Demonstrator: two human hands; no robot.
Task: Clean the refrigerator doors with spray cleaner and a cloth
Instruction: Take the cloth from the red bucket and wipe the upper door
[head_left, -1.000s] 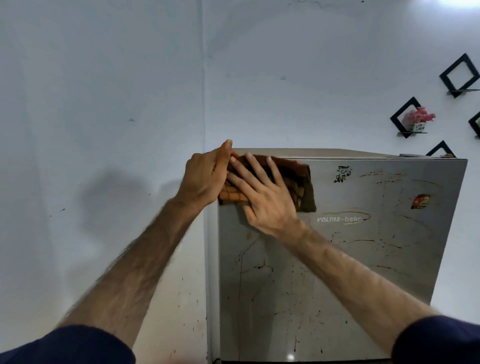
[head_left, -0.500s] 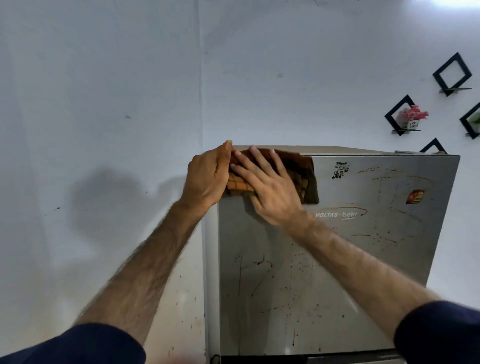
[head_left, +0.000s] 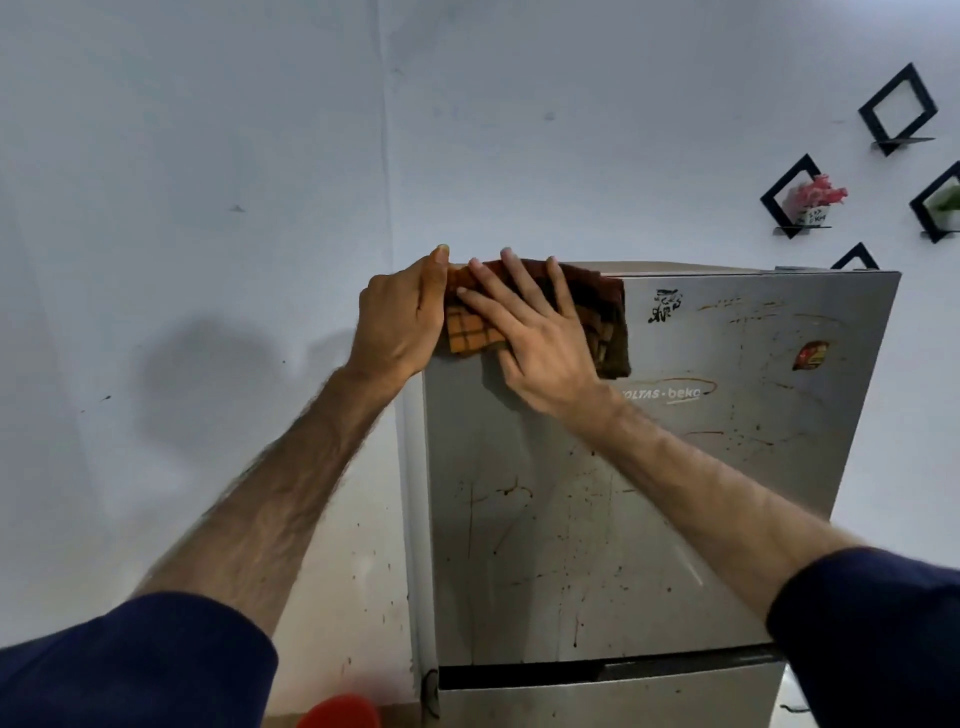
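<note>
A silver refrigerator upper door (head_left: 649, 493) fills the centre and right of the frame, upright, streaked and spattered with brown stains and bearing a small red sticker at its upper right. An orange-and-brown checked cloth (head_left: 467, 332), folded, lies flat against the door's top left corner. The lower door (head_left: 597, 696) shows along the bottom edge below a dark gap.

**Both hands at the top left corner of the upper door**

The right hand (head_left: 540, 338) is pressing a checked orange cloth (head_left: 470, 335) flat against the upper refrigerator door (head_left: 649, 493), fingers straight and spread. The left hand (head_left: 400, 322) is gripping the door's top left corner, touching the cloth's edge. Brown streaks and spots are showing across the steel. A red sticker (head_left: 810, 355) is sitting near the door's right edge.
</note>
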